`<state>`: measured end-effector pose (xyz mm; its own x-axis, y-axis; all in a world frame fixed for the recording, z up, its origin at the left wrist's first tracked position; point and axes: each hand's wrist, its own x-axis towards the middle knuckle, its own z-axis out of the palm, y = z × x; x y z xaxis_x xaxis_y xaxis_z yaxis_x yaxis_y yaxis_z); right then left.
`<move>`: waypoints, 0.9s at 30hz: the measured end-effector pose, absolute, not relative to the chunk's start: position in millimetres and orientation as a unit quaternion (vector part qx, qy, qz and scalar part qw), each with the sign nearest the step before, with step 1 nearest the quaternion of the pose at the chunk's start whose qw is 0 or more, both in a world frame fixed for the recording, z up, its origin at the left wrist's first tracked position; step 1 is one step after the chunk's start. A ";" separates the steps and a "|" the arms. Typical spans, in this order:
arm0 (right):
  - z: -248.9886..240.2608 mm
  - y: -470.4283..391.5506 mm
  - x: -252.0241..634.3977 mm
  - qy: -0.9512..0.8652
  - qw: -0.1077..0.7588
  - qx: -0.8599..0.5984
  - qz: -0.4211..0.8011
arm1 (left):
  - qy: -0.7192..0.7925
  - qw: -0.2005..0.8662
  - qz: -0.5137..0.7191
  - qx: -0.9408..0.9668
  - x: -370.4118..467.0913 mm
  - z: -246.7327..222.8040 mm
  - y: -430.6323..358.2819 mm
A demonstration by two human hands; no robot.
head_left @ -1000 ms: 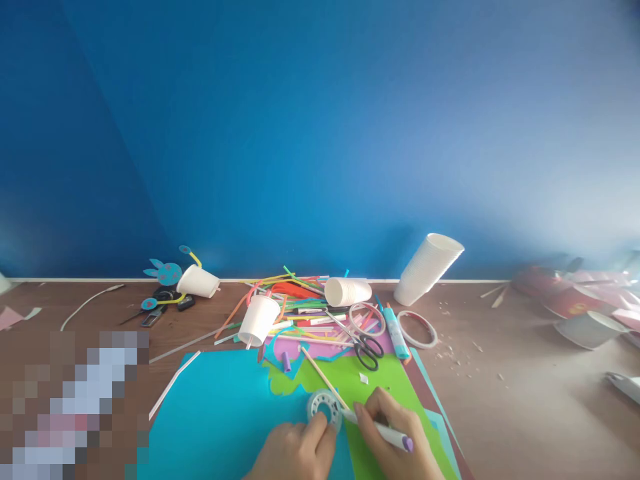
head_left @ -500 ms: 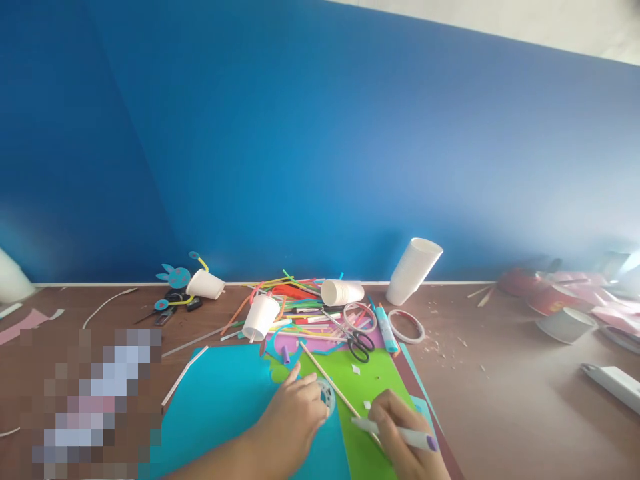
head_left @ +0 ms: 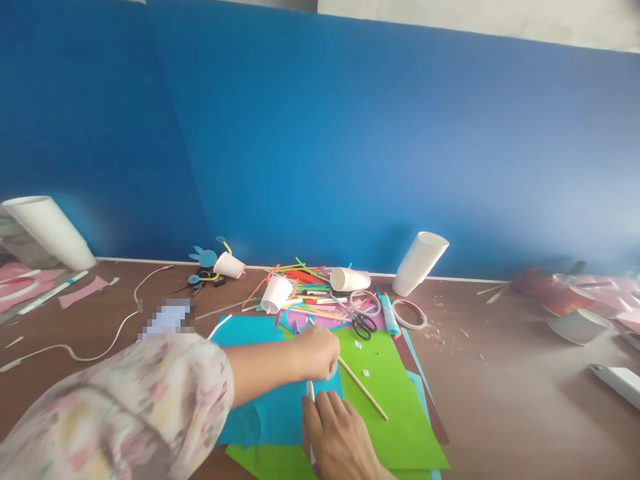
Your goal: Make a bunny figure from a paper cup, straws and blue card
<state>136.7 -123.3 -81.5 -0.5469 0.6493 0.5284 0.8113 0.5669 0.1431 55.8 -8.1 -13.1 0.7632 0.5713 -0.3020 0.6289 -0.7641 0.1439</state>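
Note:
My left hand (head_left: 317, 352) reaches across the blue paper (head_left: 283, 420), fingers curled down onto a small clear tape roll (head_left: 333, 371) that they mostly hide. Just below it, my right hand (head_left: 343, 433) is closed around a white marker (head_left: 311, 393) with a purple end, held nearly upright in line with the view. The marker's top part shows near my left hand; its exact contact with the paper cannot be made out. A wooden stick (head_left: 367, 393) lies on the green paper (head_left: 405, 400) to the right of both hands.
Behind the hands lie scissors (head_left: 364, 326), a glue stick (head_left: 389, 315), tape rings (head_left: 410, 314), a pile of straws and markers, and white paper cups (head_left: 277, 294). A tall cup stack (head_left: 420, 263) leans by the blue wall. A white cable (head_left: 120, 327) runs along the left.
The view has shifted and tilted. My left forearm now comes in across from the left, its hand curled tighter. My right hand has moved left with the marker, below the left hand.

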 end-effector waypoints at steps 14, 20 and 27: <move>-93.3 -105.2 105.0 -0.821 0.086 -0.544 -0.151 | 0.271 0.069 -0.235 0.931 79.0 2.4 -6.6; -85.0 -95.1 91.5 -0.813 0.042 -0.574 -0.091 | 0.261 0.061 -0.245 0.932 79.9 4.8 -7.7; -72.6 -96.2 86.6 -0.810 -0.020 -0.584 -0.054 | 0.269 0.056 -0.243 0.930 79.1 9.3 -9.8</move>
<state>86.6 -96.2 -72.6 -0.3164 0.9481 0.0305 0.9439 0.3115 0.1100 79.1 -9.8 9.3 0.7366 0.4739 -0.4825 0.5283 -0.8486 -0.0270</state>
